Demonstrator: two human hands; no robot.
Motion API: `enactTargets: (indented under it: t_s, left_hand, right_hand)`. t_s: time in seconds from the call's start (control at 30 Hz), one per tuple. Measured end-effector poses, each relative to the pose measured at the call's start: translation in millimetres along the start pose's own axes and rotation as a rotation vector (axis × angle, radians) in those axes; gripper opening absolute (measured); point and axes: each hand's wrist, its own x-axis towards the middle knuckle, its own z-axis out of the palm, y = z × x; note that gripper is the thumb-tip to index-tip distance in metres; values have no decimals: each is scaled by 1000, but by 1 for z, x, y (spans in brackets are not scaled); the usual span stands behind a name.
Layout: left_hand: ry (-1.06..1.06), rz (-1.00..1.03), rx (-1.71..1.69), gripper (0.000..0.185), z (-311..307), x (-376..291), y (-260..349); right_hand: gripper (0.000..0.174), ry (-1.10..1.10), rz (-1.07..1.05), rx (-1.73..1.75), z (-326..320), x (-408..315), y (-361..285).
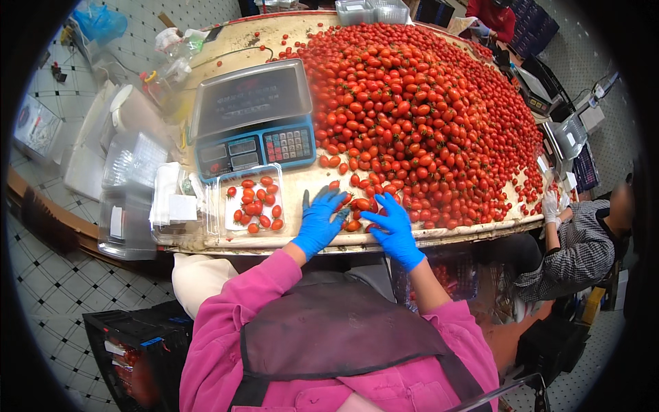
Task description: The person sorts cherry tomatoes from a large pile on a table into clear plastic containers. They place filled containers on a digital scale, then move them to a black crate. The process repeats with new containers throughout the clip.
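A big heap of small red cherry tomatoes (412,113) covers the table. At its near edge, my left hand (321,219) in a blue glove touches a few tomatoes; its fingers are spread, and whether it grips one cannot be told. Close to its right, my right hand (394,229), gloved in blue too, reaches over loose tomatoes with fingers apart, its fingertips against some of them. Left of my left hand lies an open clear plastic clamshell box (252,206) with several tomatoes on a white liner. Behind the box stands a blue digital scale (252,118) with a bare metal pan.
Stacked clear plastic boxes (126,221) and a box holding white pads (180,207) stand at the left edge. More clear containers (355,11) sit at the far side. A co-worker in a checked top (579,242) is at the right, another in red (494,20) at the far right.
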Motion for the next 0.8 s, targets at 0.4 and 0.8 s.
enactTargets:
  t_s: [0.4,0.8]
  left_hand:
    - [-224,-377,100,96,-25,-30,7]
    - [-190,-356,56,101,-23,-24,-3]
  right_hand:
    - [107,-84,558,-2,-10,11,3]
    - [34,-114,703,-304,6,92,20]
